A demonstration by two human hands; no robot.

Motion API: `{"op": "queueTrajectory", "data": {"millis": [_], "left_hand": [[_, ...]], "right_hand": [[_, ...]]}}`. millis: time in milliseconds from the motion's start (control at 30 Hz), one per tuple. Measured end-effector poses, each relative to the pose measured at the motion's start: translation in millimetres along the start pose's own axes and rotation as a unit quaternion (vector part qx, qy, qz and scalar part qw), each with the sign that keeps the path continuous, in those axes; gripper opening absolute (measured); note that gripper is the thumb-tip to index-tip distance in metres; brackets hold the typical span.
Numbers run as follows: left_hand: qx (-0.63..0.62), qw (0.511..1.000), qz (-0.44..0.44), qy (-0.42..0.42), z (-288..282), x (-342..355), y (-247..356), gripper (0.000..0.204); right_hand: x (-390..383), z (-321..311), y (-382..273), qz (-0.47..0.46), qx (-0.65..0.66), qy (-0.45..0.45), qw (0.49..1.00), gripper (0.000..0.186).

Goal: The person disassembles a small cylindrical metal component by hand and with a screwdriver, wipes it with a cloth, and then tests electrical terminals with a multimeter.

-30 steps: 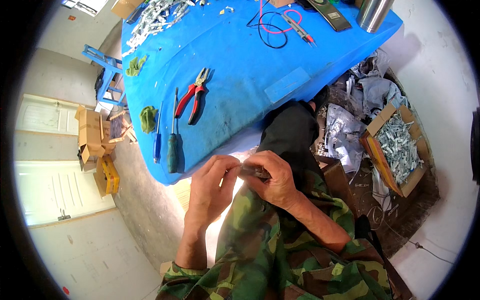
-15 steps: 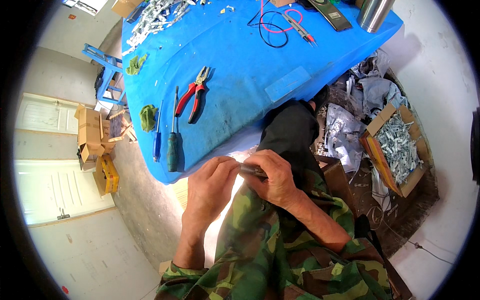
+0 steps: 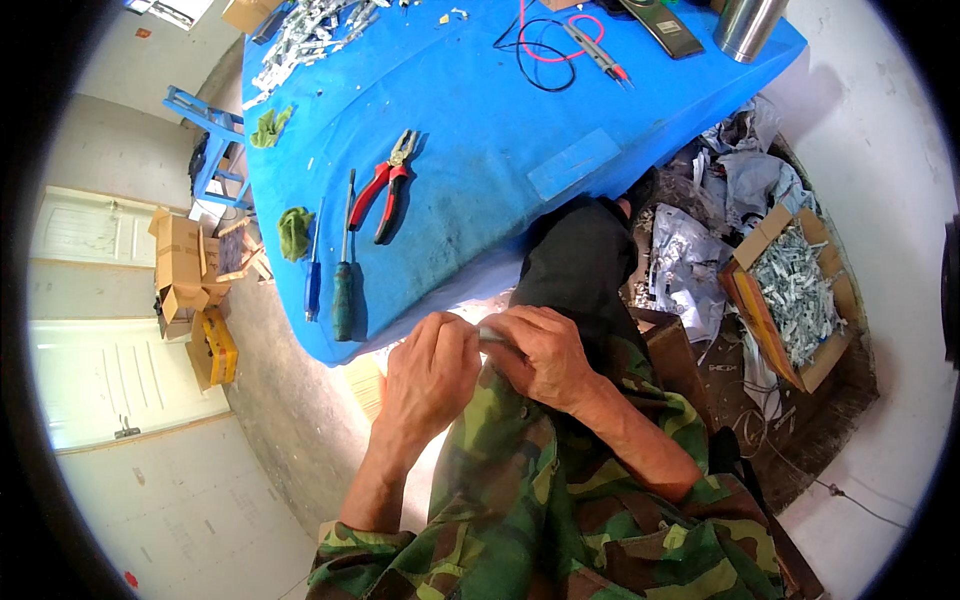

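Above my lap, just off the near edge of the blue-covered table [image 3: 470, 160], both hands are closed and close together. My right hand [image 3: 545, 355] pinches a small greyish piece [image 3: 490, 335] between thumb and fingers; its kind is too hidden to make out. The fingers of my left hand [image 3: 432, 368] are curled at the piece's left end and mostly hide it. On the table beyond lie pliers [image 3: 385, 190] with red and black handles, a green-handled screwdriver [image 3: 343, 300] and a blue-handled screwdriver [image 3: 315, 280].
A crumpled green cloth [image 3: 295, 233] lies by the screwdrivers. Farther back are a heap of small silvery pieces [image 3: 315, 40], test probes [image 3: 600, 60] with red and black leads, and a steel flask [image 3: 748, 30]. On the right stands a carton [image 3: 760, 320] of silvery pieces beside plastic bags [image 3: 690, 260].
My right fingers have shifted slightly and now cover more of the grey piece. My left hand has turned a little at the piece's left end. The tools lie where they were.
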State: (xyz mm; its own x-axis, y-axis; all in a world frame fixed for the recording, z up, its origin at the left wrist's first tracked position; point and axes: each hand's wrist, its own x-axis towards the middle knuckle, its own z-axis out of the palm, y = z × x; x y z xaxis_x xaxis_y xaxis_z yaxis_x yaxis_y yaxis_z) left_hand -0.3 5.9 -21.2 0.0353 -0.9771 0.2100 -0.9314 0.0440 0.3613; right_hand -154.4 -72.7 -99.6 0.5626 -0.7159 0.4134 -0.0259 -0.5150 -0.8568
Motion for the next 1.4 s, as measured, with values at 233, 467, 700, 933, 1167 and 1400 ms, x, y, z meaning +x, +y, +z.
{"op": "queueTrajectory", "data": {"millis": [233,467,700,933,1167,1400], "left_hand": [[-0.129,0.986,-0.088,0.054,10.5,-2.8,-3.0,0.016],[-0.152,0.976,-0.148,0.046,9.1,-5.5,-0.3,0.008],[-0.190,0.970,-0.147,0.034,1.2,-2.0,4.6,0.010],[-0.138,0.988,-0.071,0.013,-7.9,1.2,0.1,0.016],[-0.112,0.993,-0.040,0.010,-3.7,0.8,-1.2,0.012],[-0.037,0.998,-0.038,0.025,8.7,-4.5,-4.7,0.009]], "right_hand": [[-0.2,6.8,-2.7,0.011,0.006,0.033,0.999,0.022],[-0.5,10.4,1.1,0.020,0.036,0.046,0.998,0.023],[-1.4,7.4,3.4,0.022,0.048,0.033,0.998,0.025],[-1.5,5.4,3.8,0.008,0.027,0.021,0.999,0.029],[-3.2,5.2,4.6,0.003,0.021,0.012,1.000,0.027],[-2.3,5.7,3.9,-0.004,0.023,0.020,1.000,0.028]]}}
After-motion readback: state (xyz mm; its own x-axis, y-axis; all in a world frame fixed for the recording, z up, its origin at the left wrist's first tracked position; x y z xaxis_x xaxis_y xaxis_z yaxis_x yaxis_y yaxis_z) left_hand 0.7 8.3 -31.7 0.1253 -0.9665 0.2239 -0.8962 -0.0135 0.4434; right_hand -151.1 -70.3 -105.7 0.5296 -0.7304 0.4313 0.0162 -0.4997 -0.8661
